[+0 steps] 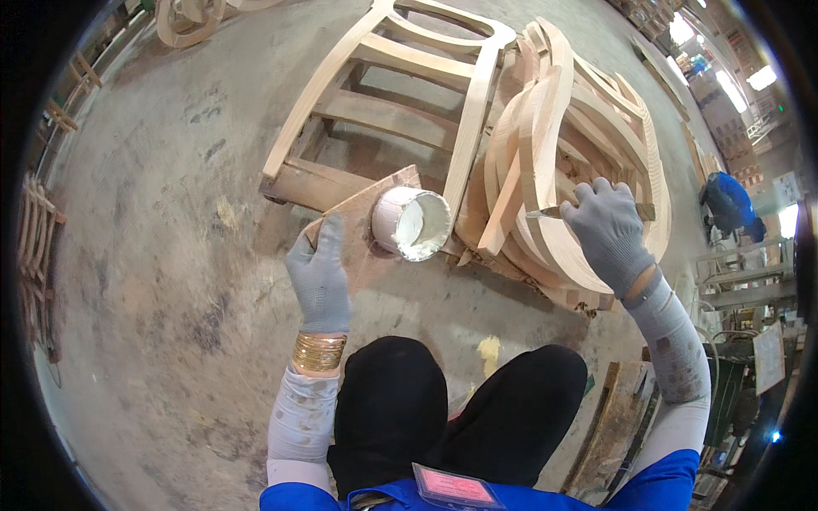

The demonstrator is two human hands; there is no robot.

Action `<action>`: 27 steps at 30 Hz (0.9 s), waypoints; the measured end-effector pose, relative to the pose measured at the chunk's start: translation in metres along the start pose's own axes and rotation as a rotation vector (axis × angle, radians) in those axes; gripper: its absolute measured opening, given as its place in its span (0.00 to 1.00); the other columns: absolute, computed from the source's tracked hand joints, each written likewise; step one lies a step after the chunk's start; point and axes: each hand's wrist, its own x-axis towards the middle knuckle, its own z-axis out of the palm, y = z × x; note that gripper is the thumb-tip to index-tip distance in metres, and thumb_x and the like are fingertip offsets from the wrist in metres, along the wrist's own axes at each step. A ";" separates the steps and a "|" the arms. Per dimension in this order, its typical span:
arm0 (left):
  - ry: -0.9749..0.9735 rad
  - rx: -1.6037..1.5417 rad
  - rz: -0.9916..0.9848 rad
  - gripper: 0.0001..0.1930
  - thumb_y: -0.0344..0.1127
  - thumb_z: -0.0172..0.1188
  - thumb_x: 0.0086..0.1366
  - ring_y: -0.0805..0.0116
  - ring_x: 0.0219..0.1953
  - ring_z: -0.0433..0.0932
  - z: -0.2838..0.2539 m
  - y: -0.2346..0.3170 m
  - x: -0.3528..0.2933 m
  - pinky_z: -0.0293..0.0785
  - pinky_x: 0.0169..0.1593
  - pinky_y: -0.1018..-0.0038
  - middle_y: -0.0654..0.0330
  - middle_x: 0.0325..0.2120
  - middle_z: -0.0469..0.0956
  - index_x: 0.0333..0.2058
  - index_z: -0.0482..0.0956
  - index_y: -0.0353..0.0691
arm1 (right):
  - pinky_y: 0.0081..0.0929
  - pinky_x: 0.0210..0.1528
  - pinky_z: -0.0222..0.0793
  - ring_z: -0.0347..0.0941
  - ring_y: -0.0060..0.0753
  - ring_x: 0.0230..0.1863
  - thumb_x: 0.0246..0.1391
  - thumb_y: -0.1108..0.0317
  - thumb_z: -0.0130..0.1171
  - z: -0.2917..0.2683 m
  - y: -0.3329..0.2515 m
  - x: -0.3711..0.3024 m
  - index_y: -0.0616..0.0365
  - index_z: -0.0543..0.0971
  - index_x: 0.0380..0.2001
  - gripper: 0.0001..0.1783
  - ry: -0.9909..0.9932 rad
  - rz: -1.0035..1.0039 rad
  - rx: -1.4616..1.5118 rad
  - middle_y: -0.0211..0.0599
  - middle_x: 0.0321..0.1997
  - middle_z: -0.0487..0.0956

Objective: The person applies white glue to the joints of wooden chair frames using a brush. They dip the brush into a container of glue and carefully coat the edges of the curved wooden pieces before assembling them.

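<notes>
My left hand (pixel 320 277), in a grey knit glove, grips the edge of a thin brown board (pixel 358 223) between thumb and fingers. A white tub (pixel 390 223) with pale paste inside and smeared on its rim sits at the board's far end, tilted toward me. My right hand (pixel 607 226), gloved too, is closed around a putty knife (pixel 545 212). Its blade points left and its wooden handle shows past the knuckles. Under and around that hand lie stacked curved wooden chair frames (pixel 537 145), which it may or may not touch.
A wooden chair frame (pixel 464 128) stands on the concrete floor (pixel 170 281) ahead. Flat planks (pixel 618 417) lie beside my right knee. More curved wooden parts (pixel 183 21) are at the far left, and a rack of pieces (pixel 38 247) at the left edge. A person in blue (pixel 728 204) bends at the right.
</notes>
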 end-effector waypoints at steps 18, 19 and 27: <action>0.111 -0.076 -0.074 0.13 0.38 0.56 0.64 0.79 0.30 0.71 -0.078 -0.001 0.022 0.70 0.34 0.80 0.65 0.29 0.76 0.36 0.78 0.32 | 0.35 0.35 0.60 0.71 0.33 0.33 0.42 0.67 0.57 -0.015 -0.050 0.048 0.52 0.82 0.25 0.06 -0.337 0.004 -0.225 0.32 0.26 0.75; 0.115 -0.059 -0.070 0.13 0.38 0.56 0.64 0.79 0.30 0.71 -0.082 -0.003 0.024 0.70 0.34 0.80 0.65 0.29 0.76 0.36 0.78 0.32 | 0.35 0.35 0.60 0.71 0.33 0.33 0.42 0.67 0.57 -0.015 -0.054 0.051 0.52 0.82 0.25 0.06 -0.336 -0.003 -0.230 0.31 0.26 0.75; 0.193 -0.055 -0.099 0.14 0.38 0.56 0.64 0.76 0.31 0.73 -0.090 0.004 0.027 0.72 0.35 0.79 0.62 0.31 0.77 0.38 0.77 0.30 | 0.35 0.36 0.63 0.72 0.33 0.36 0.44 0.69 0.56 -0.045 -0.045 0.045 0.53 0.82 0.26 0.07 -0.367 0.053 -0.264 0.31 0.29 0.76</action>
